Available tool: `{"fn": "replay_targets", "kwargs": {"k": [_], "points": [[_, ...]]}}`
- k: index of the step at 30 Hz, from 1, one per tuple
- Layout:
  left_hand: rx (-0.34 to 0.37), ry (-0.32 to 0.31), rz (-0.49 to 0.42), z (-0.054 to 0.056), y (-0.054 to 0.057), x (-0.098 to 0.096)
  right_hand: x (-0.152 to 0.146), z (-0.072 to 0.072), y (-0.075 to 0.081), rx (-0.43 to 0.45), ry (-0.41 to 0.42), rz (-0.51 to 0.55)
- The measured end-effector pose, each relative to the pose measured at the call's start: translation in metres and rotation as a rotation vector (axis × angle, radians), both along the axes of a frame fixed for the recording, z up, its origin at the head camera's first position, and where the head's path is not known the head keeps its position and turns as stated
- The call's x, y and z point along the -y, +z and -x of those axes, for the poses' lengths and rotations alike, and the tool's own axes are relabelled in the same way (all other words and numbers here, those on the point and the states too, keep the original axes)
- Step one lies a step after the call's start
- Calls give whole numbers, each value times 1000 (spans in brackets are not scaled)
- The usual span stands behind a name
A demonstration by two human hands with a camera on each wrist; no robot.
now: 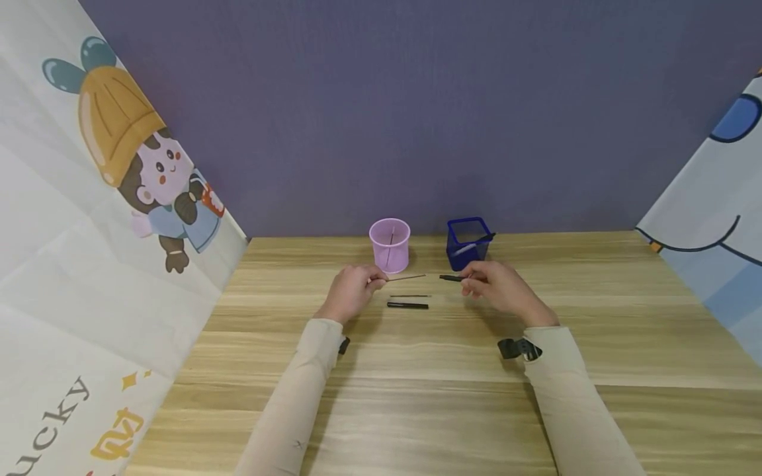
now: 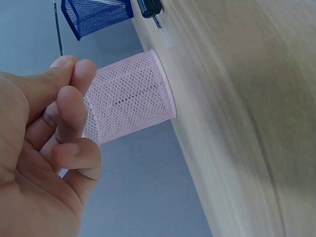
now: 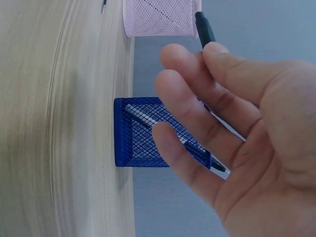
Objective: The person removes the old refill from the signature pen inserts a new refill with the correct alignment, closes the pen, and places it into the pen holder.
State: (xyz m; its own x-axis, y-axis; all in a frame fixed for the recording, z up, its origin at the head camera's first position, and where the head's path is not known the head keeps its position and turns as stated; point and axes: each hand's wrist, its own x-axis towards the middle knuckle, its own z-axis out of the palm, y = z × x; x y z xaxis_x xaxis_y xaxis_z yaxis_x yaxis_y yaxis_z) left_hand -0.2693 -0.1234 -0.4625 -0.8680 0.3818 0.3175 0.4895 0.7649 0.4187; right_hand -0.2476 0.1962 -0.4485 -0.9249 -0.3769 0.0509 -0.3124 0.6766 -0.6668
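Between thumb and fingertips, my left hand [image 1: 352, 291] pinches a thin dark pen refill [image 1: 411, 277], which points to the right in the head view. Facing it, my right hand [image 1: 499, 284] pinches a black pen barrel [image 1: 450, 278]; its narrower end shows past the fingertips in the right wrist view. A small gap separates refill and barrel. The right hand's other fingers are spread and loosely bent. Below, a second thin refill [image 1: 411, 295] and a black pen tube [image 1: 407, 305] lie side by side on the wooden table [image 1: 411, 396].
Behind the left hand stands a pink mesh cup [image 1: 381, 259] with a thin stick inside. A square blue mesh holder [image 1: 455, 260], just behind the right hand, contains a slanted pen [image 3: 190, 146]. A dark partition [image 1: 417, 132] rises along the table's back edge.
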Motion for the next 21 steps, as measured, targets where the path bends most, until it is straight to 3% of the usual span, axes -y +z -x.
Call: {"fn": "replay_targets", "kwargs": {"k": [21], "points": [[-26, -24, 25, -2, 1, -4, 2, 0, 0, -26, 0, -1]]}}
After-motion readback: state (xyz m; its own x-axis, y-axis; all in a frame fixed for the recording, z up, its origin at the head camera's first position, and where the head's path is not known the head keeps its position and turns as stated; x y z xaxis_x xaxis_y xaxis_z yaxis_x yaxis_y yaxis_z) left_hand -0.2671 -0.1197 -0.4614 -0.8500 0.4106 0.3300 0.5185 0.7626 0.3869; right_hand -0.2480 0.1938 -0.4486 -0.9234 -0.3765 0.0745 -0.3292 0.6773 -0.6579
